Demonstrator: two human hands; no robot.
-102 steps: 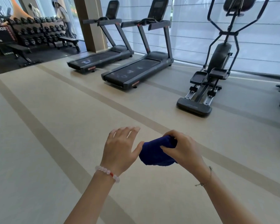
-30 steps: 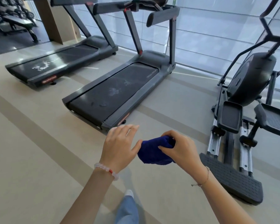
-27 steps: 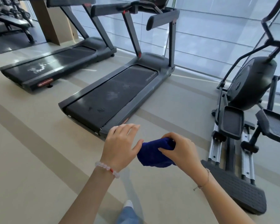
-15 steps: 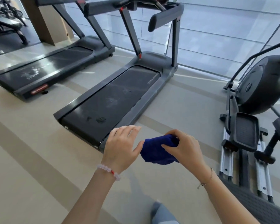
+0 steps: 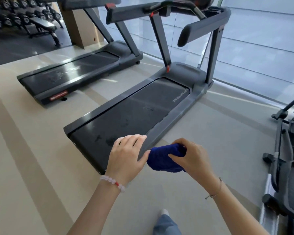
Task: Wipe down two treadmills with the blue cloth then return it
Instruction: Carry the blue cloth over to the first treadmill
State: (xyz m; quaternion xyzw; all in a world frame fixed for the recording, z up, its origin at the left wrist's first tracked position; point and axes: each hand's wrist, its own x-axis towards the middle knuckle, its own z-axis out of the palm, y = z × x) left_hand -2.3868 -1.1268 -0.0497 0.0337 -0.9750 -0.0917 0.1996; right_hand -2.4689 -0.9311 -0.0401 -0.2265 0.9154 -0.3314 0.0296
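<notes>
A bunched blue cloth [image 5: 163,158] hangs in the air in front of me. My right hand [image 5: 192,158] grips it from the right with curled fingers. My left hand [image 5: 127,155] is held beside it with fingers loosely extended, its thumb touching the cloth's left edge. Just beyond my hands lies the rear end of the nearer dark grey treadmill [image 5: 136,109], its belt dusty. The second treadmill [image 5: 71,75] stands parallel to it, farther left.
An elliptical trainer [image 5: 285,158] stands close at the right edge. A wooden pillar [image 5: 80,22] rises behind the left treadmill. A dumbbell rack [image 5: 15,16] and a bench [image 5: 44,29] are at the far left. Window blinds [image 5: 261,39] run behind the machines. My leg [image 5: 165,224] shows below.
I have walked closer to the treadmills; the nearer one now lies right past my hands. My hands hold the cloth the same way.
</notes>
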